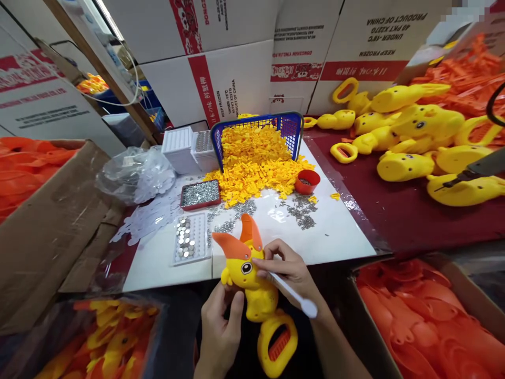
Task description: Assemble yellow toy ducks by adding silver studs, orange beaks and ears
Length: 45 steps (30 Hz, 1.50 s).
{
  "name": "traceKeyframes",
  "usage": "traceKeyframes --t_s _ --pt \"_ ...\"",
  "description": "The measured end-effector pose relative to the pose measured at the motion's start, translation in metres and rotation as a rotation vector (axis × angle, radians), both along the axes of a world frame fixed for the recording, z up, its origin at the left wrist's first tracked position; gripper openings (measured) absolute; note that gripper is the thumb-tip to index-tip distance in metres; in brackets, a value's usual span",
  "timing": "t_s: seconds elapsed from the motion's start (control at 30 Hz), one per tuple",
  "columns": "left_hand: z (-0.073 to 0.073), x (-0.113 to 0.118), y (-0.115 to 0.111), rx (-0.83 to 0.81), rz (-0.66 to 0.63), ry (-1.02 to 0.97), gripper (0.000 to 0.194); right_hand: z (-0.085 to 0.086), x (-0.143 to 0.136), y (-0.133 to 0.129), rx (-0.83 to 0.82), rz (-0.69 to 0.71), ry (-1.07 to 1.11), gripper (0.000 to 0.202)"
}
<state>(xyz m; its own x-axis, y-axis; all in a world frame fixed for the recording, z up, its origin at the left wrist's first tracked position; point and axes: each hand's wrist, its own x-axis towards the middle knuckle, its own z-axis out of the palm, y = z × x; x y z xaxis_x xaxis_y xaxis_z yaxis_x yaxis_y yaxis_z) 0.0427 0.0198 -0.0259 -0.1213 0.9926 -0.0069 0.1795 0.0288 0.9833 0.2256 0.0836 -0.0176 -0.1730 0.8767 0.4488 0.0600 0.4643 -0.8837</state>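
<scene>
Flaring orange flaps [232, 246], yellow loop-handled toy [260, 302]

The toy [262, 302] was located between the left hand [221, 329] and the right hand [291, 273]. On the worktop [343, 226], the tray [202, 205] lay left of the cup [315, 181], with the basket [292, 138] behind both.

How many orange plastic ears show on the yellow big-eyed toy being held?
2: one orange ear slants toward the picture's left; the other ear stands more upright to its right. The toy's far side is hidden.
</scene>
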Motion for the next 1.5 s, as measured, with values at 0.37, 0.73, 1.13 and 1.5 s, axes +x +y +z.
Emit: traceKeyframes --t_s 0.37,0.73,1.13,1.5 --pt "-0.002 0.001 0.035 -0.042 0.244 0.054 0.059 0.012 -0.003 -0.005 0.223 -0.015 -0.143 0.020" --pt "0.004 0.005 0.042 -0.047 0.278 0.023 0.063 0.006 -0.010 -0.002 0.332 -0.045 -0.241 0.025" --pt "0.003 0.007 0.045 -0.048 0.239 0.030 0.062 0.013 -0.017 0.003 0.270 -0.151 -0.258 0.023" --pt "0.009 -0.002 0.046 -0.133 0.114 0.031 0.059 0.002 -0.011 0.000 -0.083 -0.098 0.049 0.013"
